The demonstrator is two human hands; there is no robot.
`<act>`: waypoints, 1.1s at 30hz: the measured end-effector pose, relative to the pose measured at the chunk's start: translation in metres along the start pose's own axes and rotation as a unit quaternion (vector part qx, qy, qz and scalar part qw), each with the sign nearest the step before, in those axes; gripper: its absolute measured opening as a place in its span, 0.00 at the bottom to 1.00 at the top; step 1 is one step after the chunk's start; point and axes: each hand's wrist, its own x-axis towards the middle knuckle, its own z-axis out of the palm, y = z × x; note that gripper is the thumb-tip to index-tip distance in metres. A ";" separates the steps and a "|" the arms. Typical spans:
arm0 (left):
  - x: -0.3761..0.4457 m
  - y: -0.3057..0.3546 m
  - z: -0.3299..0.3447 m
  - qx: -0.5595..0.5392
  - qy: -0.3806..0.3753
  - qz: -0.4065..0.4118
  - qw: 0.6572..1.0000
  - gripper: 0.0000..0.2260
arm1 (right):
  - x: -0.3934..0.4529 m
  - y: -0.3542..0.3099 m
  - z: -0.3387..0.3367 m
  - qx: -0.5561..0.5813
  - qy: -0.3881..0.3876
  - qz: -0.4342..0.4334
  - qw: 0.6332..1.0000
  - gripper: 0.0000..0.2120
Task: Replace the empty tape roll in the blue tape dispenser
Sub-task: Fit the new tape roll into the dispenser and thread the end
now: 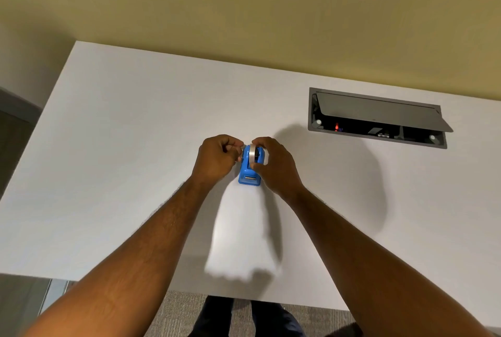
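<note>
The blue tape dispenser (249, 174) stands on the white table (122, 147), its cutter end toward me. A tape roll (252, 153) sits edge-on in the top of the dispenser. My left hand (217, 159) is curled against the dispenser's left side, fingertips pinched at the roll's left face. My right hand (276, 164) wraps the right side, with thumb and fingers around the roll. Whether the roll rests fully in its cradle is hidden by my fingers.
A grey cable box (376, 120) is set into the table at the right rear, its lid tilted open. A yellow wall runs behind the table. The table's near edge lies just above my legs and the carpet.
</note>
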 end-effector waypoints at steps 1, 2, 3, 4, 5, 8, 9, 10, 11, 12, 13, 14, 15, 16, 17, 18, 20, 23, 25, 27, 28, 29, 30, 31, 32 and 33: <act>0.000 0.000 0.001 0.002 -0.002 -0.002 1.000 0.09 | 0.000 0.001 0.001 0.000 0.000 0.004 1.000 0.19; -0.001 0.000 0.002 0.006 -0.004 -0.006 1.000 0.09 | -0.001 0.002 0.003 0.002 0.000 0.008 1.000 0.19; -0.001 0.001 0.003 0.009 -0.007 -0.012 1.000 0.09 | -0.001 0.003 0.004 0.004 0.000 0.010 1.000 0.18; -0.002 0.001 0.004 0.012 -0.011 -0.017 1.000 0.09 | -0.002 0.003 0.005 0.006 0.003 0.009 1.000 0.18; -0.003 0.002 0.005 0.013 -0.018 -0.019 1.000 0.08 | -0.002 0.004 0.005 0.007 0.008 0.006 1.000 0.17; -0.005 0.001 0.010 0.014 -0.027 -0.018 0.999 0.05 | 0.000 0.004 0.007 0.008 0.017 0.002 1.000 0.15; -0.006 0.001 0.012 0.010 -0.024 -0.018 0.999 0.03 | 0.000 0.004 0.008 0.007 0.016 0.002 1.000 0.15; -0.006 0.000 0.013 0.007 -0.020 -0.018 1.000 0.02 | 0.001 0.005 0.008 0.006 0.016 0.002 1.000 0.15; -0.005 0.000 0.015 0.005 -0.014 -0.017 1.000 0.02 | 0.001 0.006 0.009 0.003 0.016 0.002 1.000 0.15; -0.005 -0.001 0.017 0.007 -0.009 -0.015 1.000 0.02 | 0.001 0.007 0.010 -0.001 0.017 0.001 1.000 0.16; -0.004 -0.001 0.018 0.014 -0.003 -0.014 1.000 0.01 | 0.001 0.008 0.011 -0.004 0.018 0.000 1.000 0.16; -0.004 -0.002 0.020 0.023 0.003 -0.011 1.000 0.02 | 0.001 0.009 0.012 -0.007 0.018 -0.001 1.000 0.16; -0.003 -0.002 0.021 0.031 0.007 -0.009 0.999 0.02 | 0.001 0.010 0.013 -0.009 0.019 -0.001 1.000 0.16; -0.003 -0.003 0.021 0.036 0.009 -0.007 0.999 0.03 | 0.002 0.010 0.014 -0.009 0.021 -0.001 1.000 0.16; -0.003 -0.003 0.022 0.038 0.011 -0.006 0.999 0.03 | 0.001 0.011 0.015 -0.007 0.023 -0.002 1.000 0.16; -0.002 -0.004 0.022 0.040 0.011 -0.006 0.999 0.03 | 0.001 0.012 0.015 -0.004 0.024 -0.003 1.000 0.16; -0.002 -0.005 0.023 0.042 0.014 -0.006 0.999 0.04 | -0.002 0.014 0.016 0.009 0.022 -0.002 1.000 0.19; -0.002 -0.007 0.023 0.052 0.015 -0.006 0.999 0.03 | -0.007 0.017 0.015 0.026 0.025 0.003 0.999 0.23; -0.002 -0.009 0.023 0.064 0.015 0.000 0.998 0.03 | -0.009 0.019 0.014 0.025 0.028 0.003 0.999 0.23; -0.004 -0.010 0.024 0.070 0.018 0.003 0.997 0.04 | -0.009 0.019 0.014 0.022 0.032 0.000 0.999 0.21; -0.005 -0.010 0.024 0.066 0.018 0.001 0.998 0.04 | -0.009 0.018 0.014 0.023 0.036 0.000 0.999 0.20; -0.006 -0.010 0.024 0.057 0.019 -0.002 0.998 0.04 | -0.009 0.017 0.014 0.026 0.039 0.001 0.999 0.19; -0.006 -0.009 0.024 0.047 0.019 -0.007 0.999 0.04 | -0.009 0.017 0.014 0.029 0.043 0.002 0.999 0.18; -0.007 -0.007 0.024 0.036 0.021 -0.012 0.999 0.05 | -0.008 0.016 0.015 0.030 0.045 0.002 0.999 0.17; -0.008 -0.005 0.024 0.027 0.024 -0.014 0.999 0.05 | -0.008 0.016 0.015 0.030 0.045 0.001 0.999 0.16; -0.008 -0.003 0.024 0.020 0.027 -0.016 0.999 0.05 | -0.008 0.016 0.016 0.028 0.045 0.000 0.999 0.16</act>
